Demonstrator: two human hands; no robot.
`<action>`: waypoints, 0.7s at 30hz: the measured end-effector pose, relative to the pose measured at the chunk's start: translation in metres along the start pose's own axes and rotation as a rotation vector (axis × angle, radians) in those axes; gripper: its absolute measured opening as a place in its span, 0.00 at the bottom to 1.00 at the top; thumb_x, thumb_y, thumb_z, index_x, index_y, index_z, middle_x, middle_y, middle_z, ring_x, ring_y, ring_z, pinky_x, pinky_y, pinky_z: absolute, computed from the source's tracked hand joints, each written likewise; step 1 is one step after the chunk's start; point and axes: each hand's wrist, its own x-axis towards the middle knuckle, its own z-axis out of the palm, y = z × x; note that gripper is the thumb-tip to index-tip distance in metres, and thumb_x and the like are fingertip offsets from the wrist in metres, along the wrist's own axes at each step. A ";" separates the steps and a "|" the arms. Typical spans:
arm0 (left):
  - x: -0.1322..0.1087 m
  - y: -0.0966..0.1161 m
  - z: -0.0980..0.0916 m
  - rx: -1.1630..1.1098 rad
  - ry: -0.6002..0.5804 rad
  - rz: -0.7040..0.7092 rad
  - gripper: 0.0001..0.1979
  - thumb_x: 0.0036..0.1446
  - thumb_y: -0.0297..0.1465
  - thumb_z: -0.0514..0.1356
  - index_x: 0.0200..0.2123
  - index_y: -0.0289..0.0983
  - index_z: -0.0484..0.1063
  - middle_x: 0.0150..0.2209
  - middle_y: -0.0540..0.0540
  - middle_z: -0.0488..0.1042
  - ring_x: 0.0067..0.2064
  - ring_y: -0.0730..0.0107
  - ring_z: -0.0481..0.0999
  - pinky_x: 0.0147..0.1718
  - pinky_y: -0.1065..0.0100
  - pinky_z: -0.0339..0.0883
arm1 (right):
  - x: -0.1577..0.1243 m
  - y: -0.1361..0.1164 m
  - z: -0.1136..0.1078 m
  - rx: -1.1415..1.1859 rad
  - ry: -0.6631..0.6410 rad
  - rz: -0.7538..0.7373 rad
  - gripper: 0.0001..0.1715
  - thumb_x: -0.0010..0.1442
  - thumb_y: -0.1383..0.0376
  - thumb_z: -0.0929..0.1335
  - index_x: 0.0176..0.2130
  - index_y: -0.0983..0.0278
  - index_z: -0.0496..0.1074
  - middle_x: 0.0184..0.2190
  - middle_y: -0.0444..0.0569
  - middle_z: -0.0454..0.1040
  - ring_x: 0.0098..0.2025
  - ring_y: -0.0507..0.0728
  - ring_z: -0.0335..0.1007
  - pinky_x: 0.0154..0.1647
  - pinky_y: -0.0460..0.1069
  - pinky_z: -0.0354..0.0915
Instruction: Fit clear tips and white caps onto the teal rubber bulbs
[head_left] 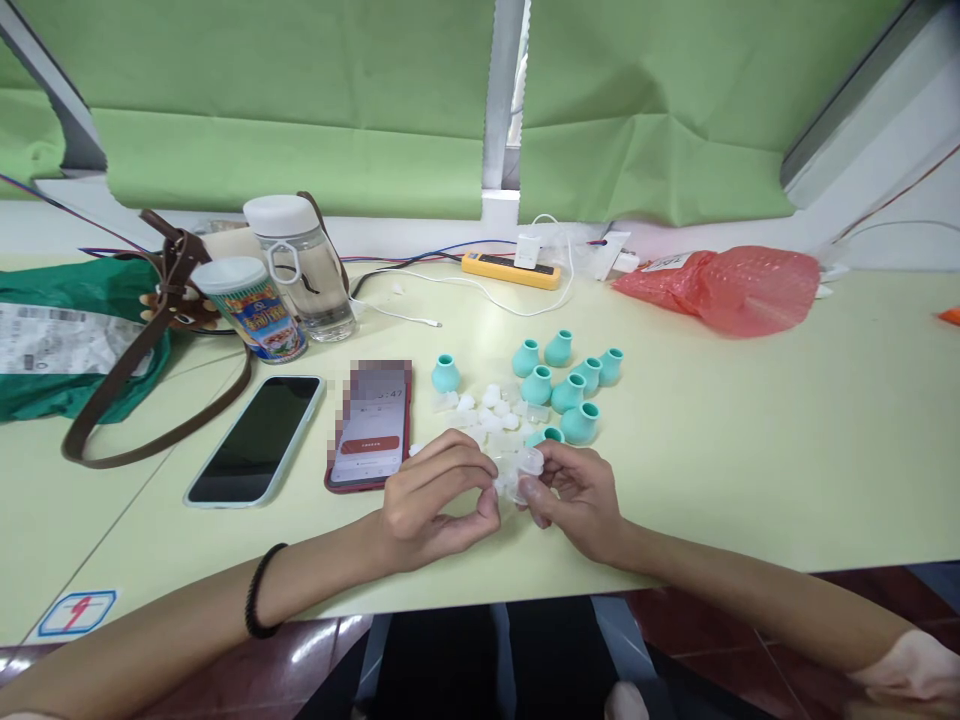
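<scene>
My left hand [439, 497] and my right hand [574, 495] meet near the front edge of the pale yellow table [750, 450]. Both pinch a small translucent white piece [517, 472] between their fingertips. Just beyond them lies a heap of small clear white pieces [487, 408]. Several teal rubber caps [570, 385] stand behind and to the right of that heap, and one teal cap [445, 374] stands apart on the left.
Two phones lie left of my hands: a dark one [257, 438] and a red one [371, 425] with its screen lit. Further left are a can [251, 308], a clear bottle [304, 265], a brown-strapped bag [161, 300], a green bag [67, 330]. A yellow power strip [510, 268] and red plastic bag [727, 285] lie at the back.
</scene>
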 end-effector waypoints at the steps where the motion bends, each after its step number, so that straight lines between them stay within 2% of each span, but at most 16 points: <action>1: 0.000 0.000 0.000 -0.013 0.019 -0.012 0.08 0.40 0.16 0.58 0.25 0.32 0.66 0.23 0.47 0.69 0.27 0.73 0.67 0.25 0.69 0.66 | 0.000 0.000 0.000 -0.004 0.016 -0.015 0.08 0.50 0.65 0.63 0.22 0.64 0.60 0.14 0.40 0.63 0.12 0.46 0.56 0.12 0.42 0.55; 3: 0.000 -0.002 0.000 -0.031 0.039 -0.037 0.08 0.40 0.16 0.58 0.25 0.32 0.66 0.23 0.48 0.69 0.27 0.74 0.67 0.25 0.69 0.66 | -0.001 -0.001 -0.002 -0.053 0.038 -0.106 0.06 0.50 0.68 0.63 0.23 0.64 0.59 0.14 0.40 0.63 0.13 0.46 0.57 0.13 0.42 0.56; 5: 0.001 -0.006 0.001 -0.020 0.004 -0.077 0.07 0.41 0.17 0.58 0.25 0.33 0.66 0.23 0.47 0.69 0.27 0.73 0.67 0.26 0.69 0.65 | -0.003 -0.002 -0.004 -0.144 -0.036 -0.262 0.05 0.46 0.70 0.63 0.23 0.63 0.59 0.14 0.39 0.62 0.15 0.46 0.57 0.16 0.42 0.57; 8: 0.000 -0.016 0.002 0.049 -0.127 -0.195 0.06 0.44 0.19 0.55 0.22 0.34 0.65 0.22 0.48 0.68 0.26 0.72 0.66 0.25 0.68 0.64 | -0.007 -0.003 -0.004 -0.202 -0.339 -0.400 0.05 0.42 0.70 0.63 0.24 0.63 0.59 0.13 0.37 0.58 0.15 0.45 0.55 0.16 0.41 0.55; 10: -0.002 -0.023 0.003 0.118 -0.200 -0.264 0.06 0.44 0.19 0.53 0.20 0.34 0.63 0.21 0.48 0.67 0.25 0.73 0.65 0.24 0.70 0.62 | -0.008 -0.002 -0.003 -0.213 -0.524 -0.382 0.04 0.42 0.69 0.62 0.23 0.63 0.58 0.13 0.37 0.56 0.15 0.45 0.53 0.17 0.41 0.54; 11: -0.004 -0.026 0.004 0.153 -0.232 -0.280 0.06 0.45 0.19 0.53 0.20 0.34 0.63 0.20 0.49 0.66 0.24 0.73 0.64 0.23 0.71 0.62 | -0.008 -0.001 -0.002 -0.235 -0.577 -0.364 0.03 0.42 0.68 0.61 0.22 0.63 0.57 0.13 0.37 0.55 0.15 0.45 0.52 0.17 0.42 0.54; 13: -0.007 -0.031 0.005 0.238 -0.292 -0.286 0.08 0.45 0.19 0.51 0.19 0.34 0.62 0.19 0.49 0.64 0.23 0.74 0.63 0.22 0.72 0.60 | -0.006 0.002 0.000 -0.325 -0.620 -0.331 0.03 0.43 0.68 0.60 0.22 0.63 0.56 0.14 0.38 0.55 0.17 0.46 0.51 0.19 0.43 0.54; 17: -0.011 -0.038 0.006 0.395 -0.420 -0.295 0.08 0.46 0.19 0.50 0.19 0.33 0.63 0.20 0.48 0.63 0.25 0.72 0.63 0.23 0.71 0.60 | -0.001 0.010 0.002 -0.510 -0.613 -0.329 0.05 0.46 0.66 0.60 0.23 0.64 0.56 0.18 0.40 0.57 0.21 0.48 0.52 0.23 0.44 0.53; 21: -0.010 -0.042 0.005 0.362 -0.458 -0.336 0.08 0.47 0.20 0.51 0.21 0.32 0.65 0.23 0.46 0.66 0.26 0.71 0.66 0.25 0.71 0.62 | 0.003 0.015 0.002 -0.619 -0.588 -0.407 0.07 0.49 0.63 0.61 0.26 0.65 0.58 0.24 0.45 0.61 0.28 0.51 0.55 0.28 0.46 0.56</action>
